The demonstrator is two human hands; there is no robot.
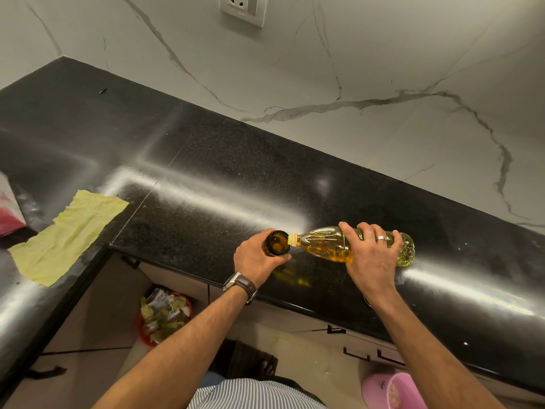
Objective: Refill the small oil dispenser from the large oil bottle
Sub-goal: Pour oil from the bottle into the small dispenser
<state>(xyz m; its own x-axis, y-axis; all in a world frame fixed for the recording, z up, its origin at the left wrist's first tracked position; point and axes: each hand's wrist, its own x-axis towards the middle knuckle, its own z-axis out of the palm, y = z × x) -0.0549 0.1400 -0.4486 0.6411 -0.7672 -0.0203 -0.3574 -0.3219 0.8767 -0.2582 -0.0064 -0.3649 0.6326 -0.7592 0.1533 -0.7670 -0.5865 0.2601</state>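
Note:
A clear plastic oil bottle with yellow oil lies tipped almost level above the black counter, its neck pointing left. My right hand grips its body from above; a ring shows on one finger. The bottle's mouth rests at the open rim of a small dark amber dispenser, which stands near the counter's front edge. My left hand, with a brown-strapped watch at the wrist, wraps around the dispenser's side. Oil shows inside the dispenser's opening. No cap is visible on either one.
A yellow-green cloth lies on the counter's left wing, beside a pink-and-white object at the frame's edge. Below the counter are a red bin of scraps and a pink tub. A wall socket sits above.

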